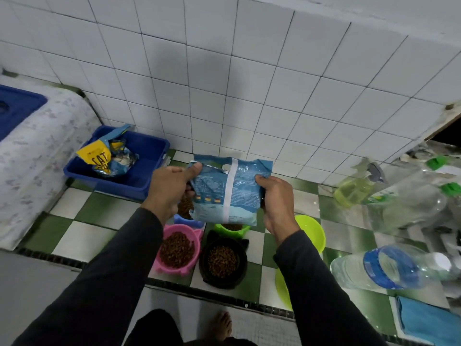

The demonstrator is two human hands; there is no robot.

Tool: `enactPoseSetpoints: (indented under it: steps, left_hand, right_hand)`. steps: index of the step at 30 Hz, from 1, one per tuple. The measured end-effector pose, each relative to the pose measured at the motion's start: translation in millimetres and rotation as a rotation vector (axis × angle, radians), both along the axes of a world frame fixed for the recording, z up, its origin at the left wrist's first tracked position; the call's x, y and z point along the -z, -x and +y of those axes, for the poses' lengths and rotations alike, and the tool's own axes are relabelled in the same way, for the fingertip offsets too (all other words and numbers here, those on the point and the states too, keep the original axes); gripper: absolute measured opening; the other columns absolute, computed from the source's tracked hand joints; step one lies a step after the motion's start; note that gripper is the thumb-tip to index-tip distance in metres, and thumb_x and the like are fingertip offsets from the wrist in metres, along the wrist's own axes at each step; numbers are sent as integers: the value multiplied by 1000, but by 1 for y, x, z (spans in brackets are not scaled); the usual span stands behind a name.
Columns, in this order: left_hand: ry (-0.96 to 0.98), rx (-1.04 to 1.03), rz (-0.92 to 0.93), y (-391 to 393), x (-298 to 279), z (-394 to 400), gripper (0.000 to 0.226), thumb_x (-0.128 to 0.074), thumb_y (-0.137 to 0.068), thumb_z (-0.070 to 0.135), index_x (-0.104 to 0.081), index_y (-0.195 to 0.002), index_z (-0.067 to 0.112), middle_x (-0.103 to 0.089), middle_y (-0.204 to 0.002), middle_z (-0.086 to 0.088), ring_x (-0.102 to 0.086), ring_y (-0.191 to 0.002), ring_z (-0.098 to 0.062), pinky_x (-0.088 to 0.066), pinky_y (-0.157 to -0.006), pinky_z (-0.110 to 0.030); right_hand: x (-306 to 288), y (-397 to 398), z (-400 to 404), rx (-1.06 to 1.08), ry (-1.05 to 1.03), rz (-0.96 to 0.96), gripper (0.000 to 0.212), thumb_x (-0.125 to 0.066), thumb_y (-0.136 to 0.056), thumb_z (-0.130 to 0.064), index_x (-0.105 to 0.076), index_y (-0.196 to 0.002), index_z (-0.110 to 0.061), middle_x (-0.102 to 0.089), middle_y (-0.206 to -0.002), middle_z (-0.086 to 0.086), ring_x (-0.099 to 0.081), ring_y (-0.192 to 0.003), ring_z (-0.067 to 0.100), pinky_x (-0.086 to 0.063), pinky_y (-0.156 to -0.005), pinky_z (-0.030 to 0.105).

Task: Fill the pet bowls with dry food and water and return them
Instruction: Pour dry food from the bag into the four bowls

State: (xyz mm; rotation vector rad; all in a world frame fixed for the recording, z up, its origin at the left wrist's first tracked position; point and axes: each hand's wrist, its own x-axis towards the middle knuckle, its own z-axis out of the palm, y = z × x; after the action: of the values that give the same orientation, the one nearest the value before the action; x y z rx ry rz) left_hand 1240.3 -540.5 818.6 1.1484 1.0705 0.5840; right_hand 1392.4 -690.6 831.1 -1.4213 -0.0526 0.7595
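fingers (197, 168) round tilted food bag (229, 193)

A food bag (229, 193) hangs between two hands above four bowls (177, 248) on the floor, a tub (139, 176) to the left, bottles (389, 268) right.

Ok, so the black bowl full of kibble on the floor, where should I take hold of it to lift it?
Take the black bowl by its rim on two opposite sides, from above. It sits upright and full, so keep it level. The pink bowl crowds its left side; the near and right rim look freer.
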Motion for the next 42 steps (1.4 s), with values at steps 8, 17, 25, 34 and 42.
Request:
enactPoseSetpoints:
  steps: [8, 17, 25, 34, 42]
  left_hand:
    - [35, -69, -105, 35, -3, 57, 23, -83, -85, 18, -62, -93, 12, -66, -77, -9, -56, -59, -16, -51, -52, -26]
    - [-73, 6, -76, 79, -9, 173, 16, -75, -89, 5, -61, -84, 12, -68, -81, -11, -64, -68, -19, -53, -56, -29]
    - [-150, 147, -20, 83, -12, 271, 23, -76, -82, -2, -62, -73, 15, -68, -79, -11, -65, -69, -21, -53, -59, -33]
    - [-226, 365, -31, 66, 3, 328, 15, -80, -84, 1, -71, -79, 12, -78, -86, -5, -72, -85, -24, -56, -78, -42]
    - [-232, 531, 91, 58, 46, 334, 14, -79, -85, 2, -72, -81, 12, -75, -89, -7, -69, -84, -18, -57, -80, -34]
  right_hand:
    - [-7, 26, 47, -44, 43, -14, 13, -67, -81, 0, -66, -72, -9, -63, -67, 6, -60, -60, 24, -41, -49, 30]
    - [-11, 97, 139, -216, 88, 201, 8, -65, -92, -4, -61, -99, -2, -52, -47, -2, -45, -35, 9, -37, -33, 18]
    - [-1, 149, 213, -166, 85, 367, 16, -64, -90, -3, -65, -105, 4, -67, -79, 14, -61, -55, 18, -52, -41, 23]
    - [21, 196, 258, -19, 22, 332, 15, -58, -97, -1, -58, -112, -1, -71, -104, 18, -76, -83, 31, -64, -70, 40]
    - [53, 220, 280, 47, 145, 356, 12, -54, -92, 8, -57, -101, 1, -63, -117, 27, -69, -95, 41, -63, -66, 48]
